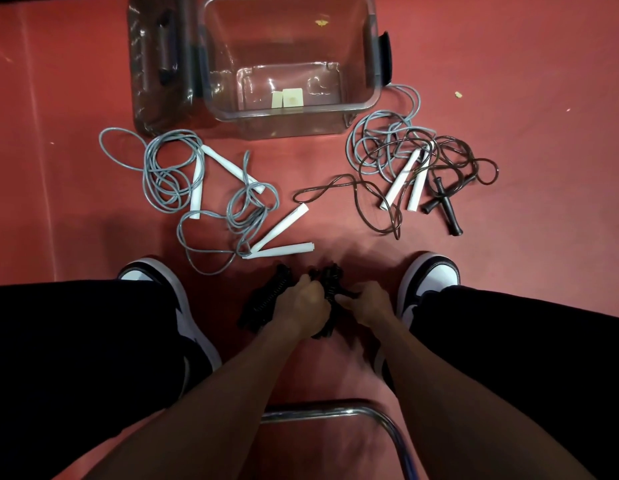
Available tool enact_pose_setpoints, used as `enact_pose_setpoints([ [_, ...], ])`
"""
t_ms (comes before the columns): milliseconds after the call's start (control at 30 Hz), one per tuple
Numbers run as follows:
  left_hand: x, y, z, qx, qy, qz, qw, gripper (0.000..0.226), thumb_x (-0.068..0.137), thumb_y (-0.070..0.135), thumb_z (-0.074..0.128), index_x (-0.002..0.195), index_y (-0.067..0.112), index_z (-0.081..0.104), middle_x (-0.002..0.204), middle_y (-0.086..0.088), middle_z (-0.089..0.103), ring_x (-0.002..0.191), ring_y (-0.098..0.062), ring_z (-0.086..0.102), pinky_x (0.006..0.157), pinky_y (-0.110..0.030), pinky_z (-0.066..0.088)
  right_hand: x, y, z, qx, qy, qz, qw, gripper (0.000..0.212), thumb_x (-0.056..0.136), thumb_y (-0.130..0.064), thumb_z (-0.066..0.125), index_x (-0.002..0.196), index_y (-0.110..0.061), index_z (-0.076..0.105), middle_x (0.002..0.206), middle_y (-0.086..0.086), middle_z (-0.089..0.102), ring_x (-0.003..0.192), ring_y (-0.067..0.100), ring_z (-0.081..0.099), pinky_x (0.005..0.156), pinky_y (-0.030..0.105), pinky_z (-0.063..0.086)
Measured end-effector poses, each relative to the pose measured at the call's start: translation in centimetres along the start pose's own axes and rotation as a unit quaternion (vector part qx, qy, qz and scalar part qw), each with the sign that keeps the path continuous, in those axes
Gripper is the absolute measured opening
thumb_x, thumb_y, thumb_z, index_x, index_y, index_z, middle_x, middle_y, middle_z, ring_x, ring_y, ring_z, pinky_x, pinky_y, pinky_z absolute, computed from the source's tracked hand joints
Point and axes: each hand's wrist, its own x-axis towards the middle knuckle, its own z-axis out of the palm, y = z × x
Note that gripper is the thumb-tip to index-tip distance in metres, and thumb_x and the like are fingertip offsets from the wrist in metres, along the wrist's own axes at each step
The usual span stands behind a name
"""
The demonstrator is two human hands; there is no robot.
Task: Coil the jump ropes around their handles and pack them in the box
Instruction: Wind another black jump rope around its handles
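Both hands work a black jump rope low between the person's feet, over the red floor.

The left hand [306, 301] is curled around a bundle of black jump rope [330, 282], and the right hand [365, 304] pinches part of the same rope just beside it; another black coiled part [266, 301] lies to the left of the hands. Farther off, the clear box [290, 123] stands open on the floor [508, 81] with its lid [152, 64] touching its left side. Two grey ropes with white handles [197, 188] sprawl loose at the near left of the box. To its near right, a grey rope [380, 133] and a brown rope with black handles [443, 202] lie tangled together. A chrome chair frame [335, 410] shows at the near edge.
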Motion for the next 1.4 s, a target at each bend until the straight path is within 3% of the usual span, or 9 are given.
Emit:
enact_pose_setpoints([
  [233,-0.1,-0.1,-0.2,-0.032,0.013,-0.009,0.999,0.029,0.101,0.03,0.047,0.113,0.006,0.057,0.123,-0.013,0.054,0.112,-0.038,0.057,0.093,-0.047,0.048,0.0,-0.2,0.1,-0.009,0.035,-0.007,0.999,0.026,0.084,-0.034,0.079,0.085,-0.011,0.067,0.083,0.006,0.063,0.077,0.022,0.057,0.061,0.031,0.034],
  [400,-0.3,0.0,-0.6,-0.031,0.014,-0.011,0.999,0.028,0.099,0.029,0.047,0.114,0.008,0.058,0.123,-0.014,0.057,0.112,-0.037,0.058,0.091,-0.044,0.048,-0.3,-0.6,-0.3,-0.034,0.037,-0.012,0.999,0.034,0.081,-0.034,0.08,0.078,-0.003,0.068,0.078,0.011,0.068,0.077,0.031,0.064,0.067,0.04,0.048],
  [567,-0.7,0.9,-2.1,-0.018,0.033,0.005,0.999,0.03,0.097,0.029,0.05,0.119,0.014,0.062,0.124,-0.01,0.063,0.111,-0.035,0.062,0.091,-0.046,0.052,-1.5,-2.6,-1.8,-0.032,0.047,-0.064,0.996,0.037,0.087,-0.03,0.074,0.07,0.001,0.065,0.075,0.018,0.067,0.071,0.032,0.062,0.072,0.046,0.049],
  [700,-0.6,3.4,-4.3,-0.041,0.075,0.033,0.996,0.027,0.096,0.026,0.054,0.12,0.019,0.065,0.123,-0.008,0.067,0.117,-0.031,0.061,0.095,-0.037,0.05,-2.5,-4.8,-5.7,-0.031,0.103,-0.086,0.99,0.03,0.098,-0.028,0.059,0.106,-0.005,0.074,0.11,0.021,0.072,0.108,0.038,0.065,0.092,0.037,0.046],
  [767,-0.3,5.2,-5.4,-0.064,0.087,0.055,0.993,0.026,0.095,0.023,0.055,0.119,0.02,0.065,0.119,-0.008,0.069,0.116,-0.029,0.061,0.097,-0.035,0.049,-2.5,-5.4,-8.3,0.006,0.137,-0.078,0.988,0.03,0.099,-0.026,0.057,0.112,-0.004,0.073,0.116,0.023,0.07,0.113,0.037,0.064,0.096,0.037,0.046],
  [967,2.1,11.5,-8.2,-0.086,0.114,0.108,0.984,0.031,0.094,0.012,0.05,0.12,0.016,0.067,0.119,-0.008,0.072,0.114,-0.028,0.064,0.101,-0.034,0.047,-1.1,-4.4,-14.5,0.101,0.22,-0.037,0.97,0.028,0.096,-0.022,0.06,0.108,0.001,0.072,0.111,0.022,0.072,0.11,0.036,0.064,0.09,0.035,0.047],
  [1100,4.3,14.5,-8.5,-0.113,0.104,0.122,0.981,0.031,0.095,0.01,0.052,0.124,0.013,0.064,0.123,-0.011,0.068,0.115,-0.03,0.062,0.102,-0.036,0.047,0.9,-3.2,-16.3,0.103,0.222,-0.018,0.969,0.021,0.092,-0.018,0.058,0.099,-0.005,0.073,0.105,0.021,0.071,0.105,0.038,0.061,0.092,0.037,0.048],
  [1200,5.1,14.9,-8.4,-0.097,0.098,0.122,0.983,0.035,0.098,0.013,0.054,0.132,0.012,0.061,0.13,-0.009,0.063,0.12,-0.027,0.058,0.103,-0.027,0.041,2.7,-2.3,-16.6,0.086,0.222,-0.004,0.971,0.017,0.087,-0.017,0.052,0.085,-0.012,0.069,0.091,0.022,0.068,0.099,0.04,0.056,0.091,0.04,0.048],
  [1400,6.8,13.1,-7.1,-0.09,0.063,0.104,0.989,0.037,0.1,0.017,0.056,0.136,0.014,0.057,0.139,-0.008,0.059,0.121,-0.025,0.057,0.093,-0.018,0.036,5.1,-1.9,-17.1,0.101,0.188,0.006,0.977,0.038,0.093,-0.024,0.058,0.13,-0.02,0.065,0.127,0.018,0.063,0.127,0.034,0.052,0.11,0.039,0.041],
])
